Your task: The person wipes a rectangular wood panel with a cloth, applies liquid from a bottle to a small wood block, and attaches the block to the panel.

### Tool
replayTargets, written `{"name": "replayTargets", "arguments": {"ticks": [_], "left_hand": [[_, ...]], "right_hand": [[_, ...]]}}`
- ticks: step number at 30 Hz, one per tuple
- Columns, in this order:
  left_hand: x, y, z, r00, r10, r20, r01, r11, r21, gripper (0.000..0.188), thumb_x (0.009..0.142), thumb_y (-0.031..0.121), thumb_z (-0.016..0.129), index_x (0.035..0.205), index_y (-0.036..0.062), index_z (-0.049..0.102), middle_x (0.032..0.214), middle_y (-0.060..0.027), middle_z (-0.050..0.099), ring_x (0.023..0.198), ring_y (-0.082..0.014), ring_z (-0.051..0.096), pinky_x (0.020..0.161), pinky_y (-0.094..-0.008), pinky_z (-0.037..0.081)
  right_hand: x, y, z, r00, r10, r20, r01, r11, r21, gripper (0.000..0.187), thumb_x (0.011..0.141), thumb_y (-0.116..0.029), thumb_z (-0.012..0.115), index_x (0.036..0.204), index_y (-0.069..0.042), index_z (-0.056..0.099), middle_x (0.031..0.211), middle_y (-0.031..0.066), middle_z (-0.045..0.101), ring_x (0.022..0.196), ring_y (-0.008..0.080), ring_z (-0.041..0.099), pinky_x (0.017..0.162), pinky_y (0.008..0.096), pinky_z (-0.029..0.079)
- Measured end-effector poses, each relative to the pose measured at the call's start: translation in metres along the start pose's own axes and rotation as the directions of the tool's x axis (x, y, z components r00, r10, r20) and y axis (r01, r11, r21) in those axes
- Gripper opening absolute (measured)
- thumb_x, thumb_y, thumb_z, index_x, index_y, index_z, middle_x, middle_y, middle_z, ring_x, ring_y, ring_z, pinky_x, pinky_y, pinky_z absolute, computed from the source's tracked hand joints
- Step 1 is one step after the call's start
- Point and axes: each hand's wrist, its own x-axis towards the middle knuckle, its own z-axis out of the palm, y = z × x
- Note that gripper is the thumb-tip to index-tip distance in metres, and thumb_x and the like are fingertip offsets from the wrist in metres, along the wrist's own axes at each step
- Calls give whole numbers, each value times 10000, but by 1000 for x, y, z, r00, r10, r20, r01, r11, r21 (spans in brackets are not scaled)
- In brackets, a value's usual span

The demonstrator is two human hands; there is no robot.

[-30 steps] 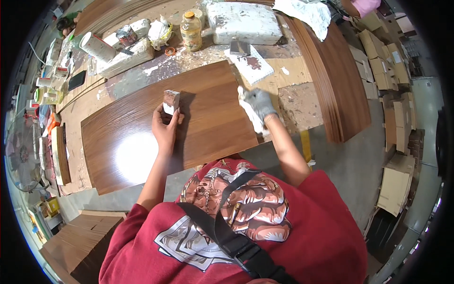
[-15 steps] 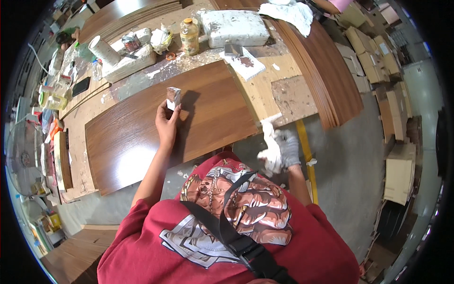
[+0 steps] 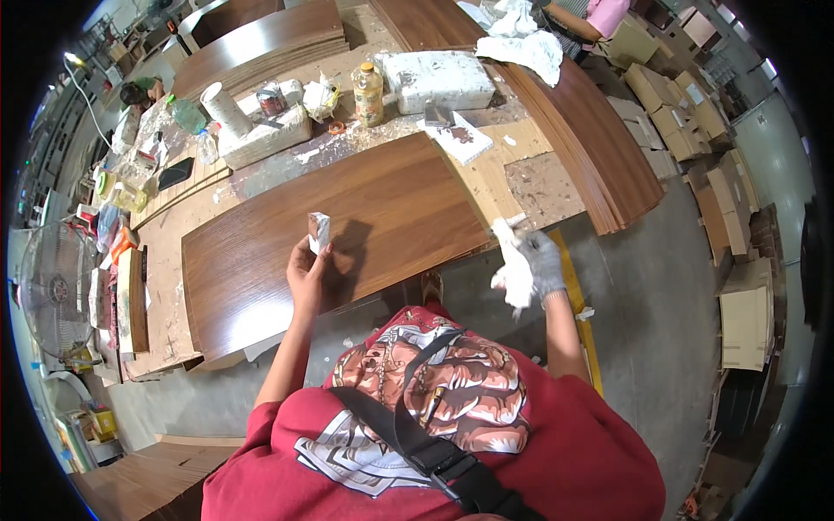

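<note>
A dark brown wood-grain panel [image 3: 391, 200] lies on the workbench in front of me. Over its near half, my left hand [image 3: 307, 266] is bare and pinches a small flat scraper blade [image 3: 319, 229], smeared brown and white, held upright with its shadow falling on the panel. My right hand [image 3: 543, 262], in a grey glove, grips a crumpled white rag [image 3: 516, 271] just off the panel's right end, above the floor. Beyond the panel, a white sheet with brown smears [image 3: 462, 144] carries a small grey plate [image 3: 439, 115].
A stack of brown panels [image 3: 599, 139] runs along the right, with white cloths [image 3: 526, 54] on it. At the back stand a yellowish bottle [image 3: 368, 97] and a paint-spotted white block [image 3: 443, 80]. A fan [image 3: 57, 291] is at left; cardboard boxes [image 3: 747, 317] line the right. Another person [image 3: 591, 22] is at top right.
My left hand has come nearer to me with the scraper blade. The right hand and its rag have shifted slightly right. The view has tilted, showing more of the bench's far side.
</note>
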Motion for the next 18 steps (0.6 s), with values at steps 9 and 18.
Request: {"name": "replayTargets", "arguments": {"ticks": [9, 18], "left_hand": [[0, -5, 15, 995, -10, 97, 9, 1000, 8, 387, 928, -2, 702, 1284, -35, 554, 1159, -64, 665, 1046, -129, 642, 936, -269, 498], [-1, 0, -11, 989, -113, 96, 116, 993, -18, 358, 937, -15, 678, 1277, -33, 566, 1150, -69, 679, 1076, -138, 641, 968, -279, 488]], "right_hand": [[120, 18, 76, 977, -185, 102, 211, 899, -385, 220, 866, -174, 771, 996, 1, 746, 892, 85, 752, 763, 144, 659, 739, 299, 536], [76, -10, 83, 940, -237, 247, 334, 788, -516, 159, 840, -182, 706, 928, -50, 708, 888, 161, 711, 810, 303, 689, 752, 382, 550]]}}
